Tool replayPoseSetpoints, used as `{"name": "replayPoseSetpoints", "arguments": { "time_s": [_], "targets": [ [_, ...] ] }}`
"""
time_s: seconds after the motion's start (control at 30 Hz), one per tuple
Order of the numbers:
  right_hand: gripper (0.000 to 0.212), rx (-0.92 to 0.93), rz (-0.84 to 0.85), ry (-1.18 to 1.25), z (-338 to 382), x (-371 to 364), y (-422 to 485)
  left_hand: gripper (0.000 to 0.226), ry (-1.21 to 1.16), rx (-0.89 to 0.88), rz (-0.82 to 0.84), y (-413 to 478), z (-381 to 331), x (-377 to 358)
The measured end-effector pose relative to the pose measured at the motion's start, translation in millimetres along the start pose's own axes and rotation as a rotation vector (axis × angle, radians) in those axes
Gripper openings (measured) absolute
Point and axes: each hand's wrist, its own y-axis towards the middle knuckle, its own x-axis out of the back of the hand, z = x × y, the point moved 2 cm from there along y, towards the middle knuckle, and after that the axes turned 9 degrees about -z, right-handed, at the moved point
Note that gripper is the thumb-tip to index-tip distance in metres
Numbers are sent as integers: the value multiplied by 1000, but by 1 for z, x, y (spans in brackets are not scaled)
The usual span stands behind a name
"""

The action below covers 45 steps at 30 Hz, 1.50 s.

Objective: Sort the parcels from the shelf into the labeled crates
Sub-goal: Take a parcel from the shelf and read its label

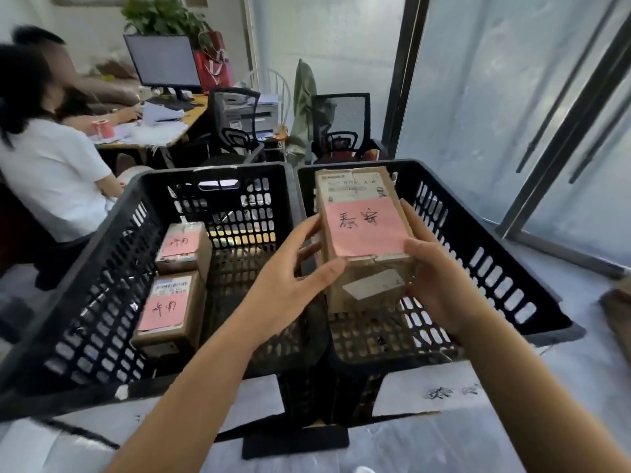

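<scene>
Both my left hand (290, 278) and right hand (440, 278) clamp fingers (411, 216) round a boxy cardboard parcel (362, 278); underside hidden, pink label (367, 228) scrawl blurry.

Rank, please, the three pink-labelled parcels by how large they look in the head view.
1. Held parcel, though it is nearest the camera, which flatters it.
2. Near parcel in the left crate.
3. Far parcel in that crate; only slightly smaller-looking, perhaps just from distance.

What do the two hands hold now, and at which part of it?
One cardboard parcel with a pink label. The left hand grips its left side near the closer corner; the right hand grips its right side.
</scene>
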Motion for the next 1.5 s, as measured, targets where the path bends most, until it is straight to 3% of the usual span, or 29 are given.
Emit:
{"name": "replayPoseSetpoints", "arguments": {
  "time_s": [0.17, 0.3, 0.47, 0.6, 0.67, 1.0, 1.33, 1.5],
  "targets": [
    [86, -84, -59, 88, 14, 43, 61, 62, 211, 26, -42, 33, 3, -10],
    [47, -177, -145, 37, -4, 70, 111, 64, 363, 33, -123, 52, 18, -25],
    [34, -257, -146, -55, -56, 63, 163, 72, 738, 131, 24, 60, 50, -52],
    [56, -263, -119, -147, -89, 50, 195, 71, 929, 117, 57, 54, 55, -58],
    [47, -279, -83, -133, -97, 41, 201, 72, 989, 102, 49, 54, 56, -60],
    [56, -226, -23, -220, -126, 18, 228, 93, 936, 117, -21, 56, 57, -61],
    [47, -154, 53, -380, -123, 16, 230, 91, 929, 91, -38, 58, 60, -59],
    [58, -130, 71, -401, -118, 23, 226, 93, 959, 102, -20, 58, 58, -60]
  ]
}}
